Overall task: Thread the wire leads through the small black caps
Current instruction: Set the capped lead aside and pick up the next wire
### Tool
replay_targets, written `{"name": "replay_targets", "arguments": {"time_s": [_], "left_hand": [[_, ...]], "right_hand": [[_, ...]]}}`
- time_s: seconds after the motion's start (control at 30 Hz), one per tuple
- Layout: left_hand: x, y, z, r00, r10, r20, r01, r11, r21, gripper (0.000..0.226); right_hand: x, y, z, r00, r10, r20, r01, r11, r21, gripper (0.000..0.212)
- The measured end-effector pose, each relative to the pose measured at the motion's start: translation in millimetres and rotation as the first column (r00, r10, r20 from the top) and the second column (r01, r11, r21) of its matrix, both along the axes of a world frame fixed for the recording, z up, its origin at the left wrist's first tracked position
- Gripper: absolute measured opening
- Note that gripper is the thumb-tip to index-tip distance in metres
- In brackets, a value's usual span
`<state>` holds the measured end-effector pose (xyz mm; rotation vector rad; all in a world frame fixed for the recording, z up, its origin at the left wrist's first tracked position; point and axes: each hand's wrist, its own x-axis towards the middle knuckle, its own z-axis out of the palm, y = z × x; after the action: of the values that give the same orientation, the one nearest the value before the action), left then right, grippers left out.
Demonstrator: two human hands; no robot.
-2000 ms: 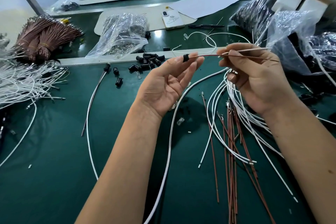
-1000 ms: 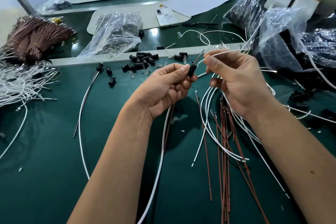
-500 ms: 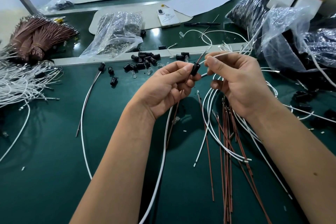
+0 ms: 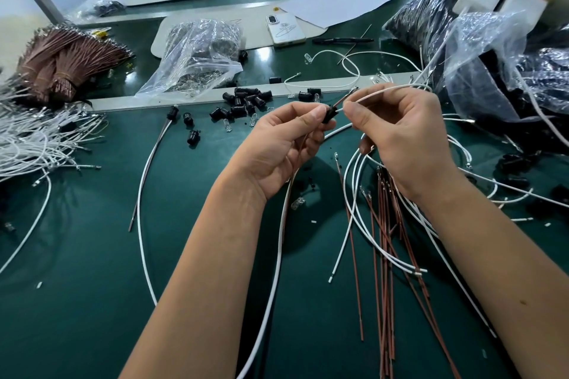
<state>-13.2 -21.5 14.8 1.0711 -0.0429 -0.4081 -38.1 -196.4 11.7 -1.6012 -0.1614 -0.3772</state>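
A small black cap point(image 4: 328, 114) sat up in the air between the two hands, tilted, with its long side running from low on the left to high on the right. The left hand point(image 4: 283, 144) pinched the cap with thumb and first finger, and its other fingers were curled in loosely. A brown wire point(image 4: 346, 97) stuck out of the cap's top end and pointed up and to the right, past the right hand's fingertips. The right hand point(image 4: 403, 135) was closed in a tight pinch on a white wire point(image 4: 388, 90), right beside the cap's top end. That white wire curved up and away to the right, over the hand. More black caps point(image 4: 243, 103) lay in a little heap on the green table point(image 4: 92, 255), just beyond the left hand. Loose brown wires point(image 4: 385, 271) lay under the right wrist.
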Motion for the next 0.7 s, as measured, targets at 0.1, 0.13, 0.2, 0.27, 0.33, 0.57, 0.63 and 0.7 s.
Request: {"name": "replay_targets", "arguments": {"time_s": [0.1,0.13,0.2,0.27,0.33,0.57,0.63,0.7], "left_hand": [[0.2,0.0,-0.8,1.000,-0.005,0.015,0.005,1.000,0.007,0.012],[0.1,-0.5,-1.0,1.000,-0.008,0.019,0.008,1.000,0.007,0.012],[-0.1,-1.4,-1.6,1.000,-0.009,0.022,0.009,1.000,0.008,0.011],[-0.2,-1.7,-2.1,1.000,-0.007,0.028,0.006,1.000,0.009,0.012],[-0.5,-1.4,-2.0,0.999,-0.006,0.036,0.006,1.000,0.013,0.011],[-3.4,-5.3,0.3,0.997,-0.003,0.077,-0.004,0.996,0.093,0.002],[-4.5,-7.8,0.2,0.997,-0.004,0.079,-0.005,0.993,0.117,0.005],[-5.0,-9.3,0.7,0.998,0.010,0.057,-0.017,0.994,0.111,0.007]], "right_hand": [[-0.1,1.9,-1.5,0.999,-0.033,0.038,0.035,0.999,-0.038,0.006],[-0.2,2.6,-1.8,0.998,-0.042,0.044,0.043,0.998,-0.040,0.008],[-0.3,3.2,-1.4,0.998,-0.045,0.043,0.046,0.998,-0.037,0.009],[-0.5,3.9,-0.7,0.999,-0.036,0.025,0.037,0.999,-0.014,0.011],[-0.9,4.1,0.1,1.000,-0.026,-0.014,0.027,0.999,0.033,0.013],[-1.1,0.9,4.2,0.987,0.048,-0.154,-0.022,0.986,0.163,0.009],[-0.9,0.6,3.9,0.987,0.039,-0.155,-0.011,0.984,0.175,0.010],[-0.4,-0.6,3.8,0.989,0.043,-0.140,-0.019,0.985,0.169,0.010]]}}
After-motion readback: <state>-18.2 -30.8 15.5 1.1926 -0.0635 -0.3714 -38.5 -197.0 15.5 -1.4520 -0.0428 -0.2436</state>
